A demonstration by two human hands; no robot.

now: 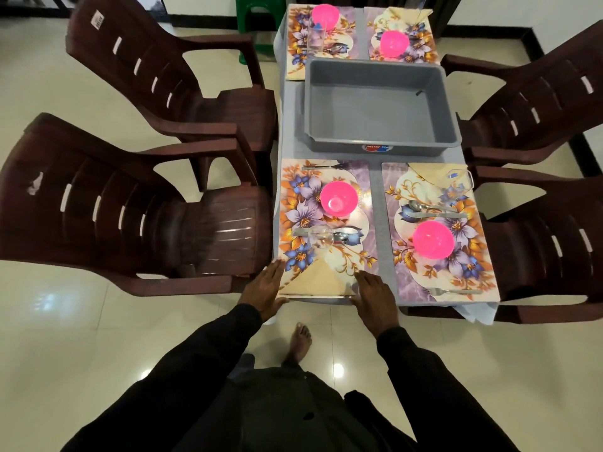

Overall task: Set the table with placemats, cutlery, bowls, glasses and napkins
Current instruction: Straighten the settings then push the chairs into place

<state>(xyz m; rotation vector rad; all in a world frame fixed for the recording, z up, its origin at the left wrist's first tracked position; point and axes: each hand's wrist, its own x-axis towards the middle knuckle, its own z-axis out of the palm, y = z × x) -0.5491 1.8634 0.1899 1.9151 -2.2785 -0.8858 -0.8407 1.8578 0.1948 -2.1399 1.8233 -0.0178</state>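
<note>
Head view: a narrow table (pixel 380 252) covered in grey cloth is seen from its near end, standing on glossy cream floor tiles (pixel 65 321) in which lights are mirrored. Four dark brown moulded plastic armchairs with slotted backs are drawn up, two on the left (pixel 98 207) and two on the right (pixel 541 106). A green plastic stool (pixel 257 14) is seen beyond the far end.

Four rectangular placemats, smooth and printed with purple and orange flowers, are laid in two pairs. Between the pairs a deep grey plastic tub (pixel 372 109) with rounded corners is set.

On the near-left placemat (pixel 362 197) a round, bright pink bowl (pixel 338 198) is placed at the middle, a fork (pixel 326 166) at the far edge, and a knife (pixel 301 232), a spoon (pixel 341 237) and a clear glass (pixel 321 236) just nearer than the bowl. A beige napkin (pixel 321 278), folded to a triangle, lies at the near edge.

The left hand (pixel 265 288) is laid flat at this mat's near-left corner and the right hand (pixel 375 296) at its near-right corner. The fingers of both are held straight, and nothing is gripped.

The near-right placemat (pixel 411 288) is likewise set with a pink bowl (pixel 433 239), metal cutlery, a napkin and a glass. A pink bowl is seen on each far mat. Dark sleeves and one bare foot (pixel 298 344) are visible below.
</note>
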